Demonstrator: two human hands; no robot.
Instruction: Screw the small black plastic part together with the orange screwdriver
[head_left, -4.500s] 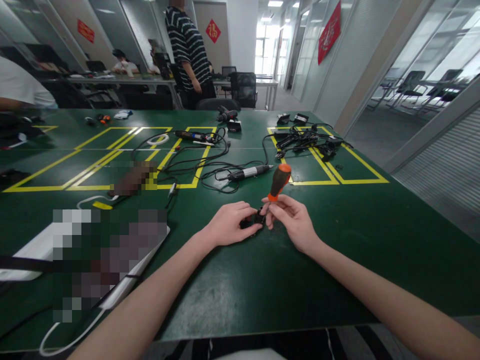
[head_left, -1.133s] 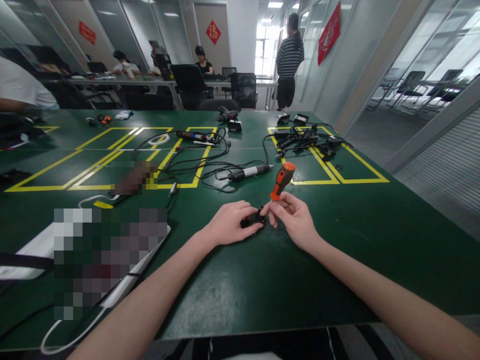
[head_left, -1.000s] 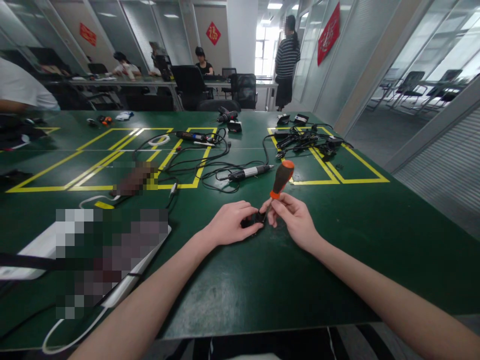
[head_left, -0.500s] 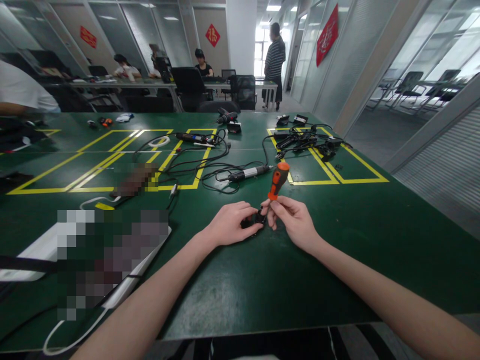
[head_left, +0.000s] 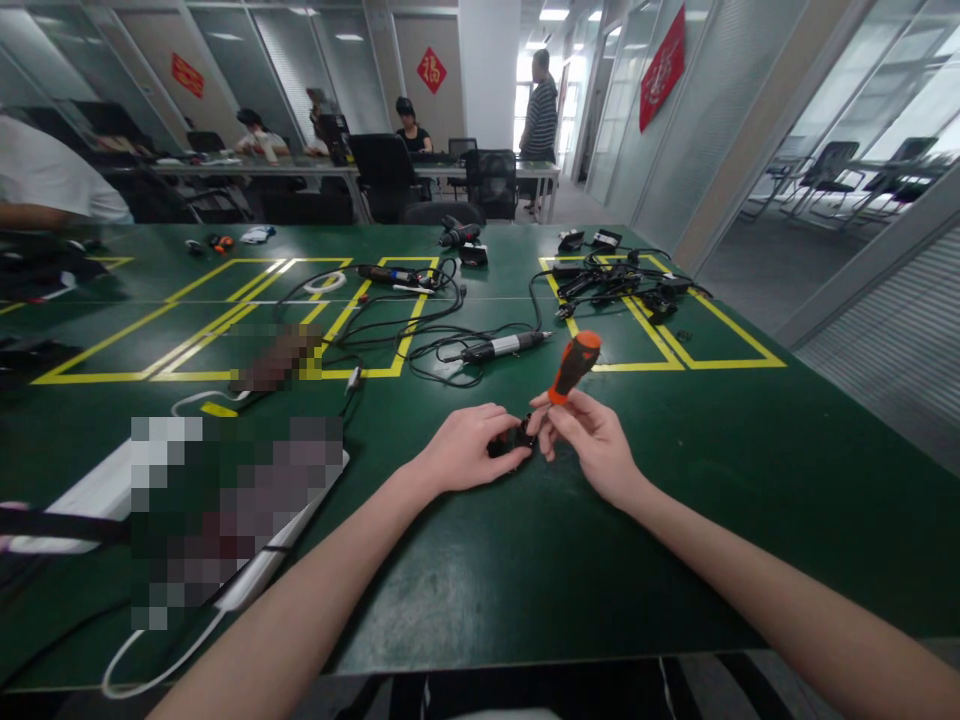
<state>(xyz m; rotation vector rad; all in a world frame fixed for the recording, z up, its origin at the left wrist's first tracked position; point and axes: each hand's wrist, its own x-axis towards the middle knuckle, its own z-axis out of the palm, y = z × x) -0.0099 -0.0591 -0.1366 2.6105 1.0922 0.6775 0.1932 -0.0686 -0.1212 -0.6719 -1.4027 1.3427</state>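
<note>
My right hand (head_left: 598, 440) pinches a screwdriver (head_left: 576, 366) with an orange and dark grey handle, low down where the handle meets the shaft. The handle leans up and to the right, and the tip points down toward a small black part (head_left: 524, 434). Fingers and thumb of my left hand (head_left: 480, 447) are closed round that black part and hold it at the green table (head_left: 427, 580). Most of the part is hidden by the fingers, so its kind does not show. Whether the screwdriver's tip touches it, I cannot tell.
Beyond my hands lies a silver-black electric screwdriver (head_left: 504, 346) with looped cords. A heap of black cables and parts (head_left: 626, 280) sits at the back right. A drill (head_left: 457, 233) stands farther back. A white power strip (head_left: 274, 555) lies left, partly blurred out. People sit or stand beyond.
The screwdriver's handle has tipped farther to the right. Both hands stay in nearly the same place, with the black part still held. The whole view has shifted slightly.
</note>
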